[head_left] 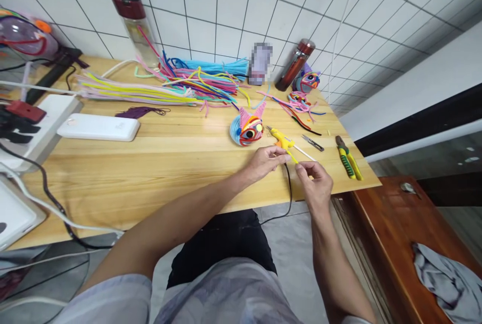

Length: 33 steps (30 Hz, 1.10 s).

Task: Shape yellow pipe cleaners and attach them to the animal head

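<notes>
A short yellow pipe cleaner [292,157] stretches between my two hands, over the front part of the table. My left hand [266,159] pinches its left end, and my right hand [316,181] pinches the other end with curled fingers. Just behind my left hand lies a yellow glue gun [282,140], its black cord running down off the table's front edge. To its left sits a round animal head [247,130] of coiled blue, red and orange pipe cleaners with pink pointed ears. Small thread snips [313,143] lie right of the glue gun.
Pliers with green-yellow handles [348,159] lie near the right edge of the wooden table [181,163]. Bundles of pipe cleaners [203,83] spread along the back. A glass bottle [135,27], red flask [295,65], second animal head [307,81] and white power bank [98,127] stand or lie around.
</notes>
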Each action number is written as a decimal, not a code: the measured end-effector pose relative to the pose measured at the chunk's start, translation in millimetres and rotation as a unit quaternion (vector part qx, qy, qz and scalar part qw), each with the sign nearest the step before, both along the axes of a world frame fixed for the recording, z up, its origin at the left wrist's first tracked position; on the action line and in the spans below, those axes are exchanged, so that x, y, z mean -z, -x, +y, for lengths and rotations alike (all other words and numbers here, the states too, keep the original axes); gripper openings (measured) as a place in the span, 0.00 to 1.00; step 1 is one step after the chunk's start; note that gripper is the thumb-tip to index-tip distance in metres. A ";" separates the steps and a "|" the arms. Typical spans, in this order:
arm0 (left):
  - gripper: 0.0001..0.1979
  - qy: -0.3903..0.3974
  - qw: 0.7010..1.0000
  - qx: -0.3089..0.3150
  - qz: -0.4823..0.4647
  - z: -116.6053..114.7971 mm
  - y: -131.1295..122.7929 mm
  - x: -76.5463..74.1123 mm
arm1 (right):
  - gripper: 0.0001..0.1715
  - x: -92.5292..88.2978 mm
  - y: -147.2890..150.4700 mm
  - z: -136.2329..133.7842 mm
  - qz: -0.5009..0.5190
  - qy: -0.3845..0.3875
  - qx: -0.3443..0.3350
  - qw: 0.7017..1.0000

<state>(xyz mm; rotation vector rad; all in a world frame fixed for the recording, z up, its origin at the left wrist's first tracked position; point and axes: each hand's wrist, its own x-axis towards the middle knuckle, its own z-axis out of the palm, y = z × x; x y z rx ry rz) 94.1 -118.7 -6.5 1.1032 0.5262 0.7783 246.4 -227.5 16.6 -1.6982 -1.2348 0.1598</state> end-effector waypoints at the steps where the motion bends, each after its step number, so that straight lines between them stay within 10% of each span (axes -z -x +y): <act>1: 0.28 0.004 1.000 -0.010 -0.004 0.4 -0.5 0.7 | 0.11 -0.1 2.3 -0.3 -0.039 -0.017 0.007 0.999; 33: 0.16 -0.136 0.982 0.000 0.129 0.4 0.5 7.9 | 0.08 2.2 -20.8 -1.7 -0.318 -0.031 -0.115 0.940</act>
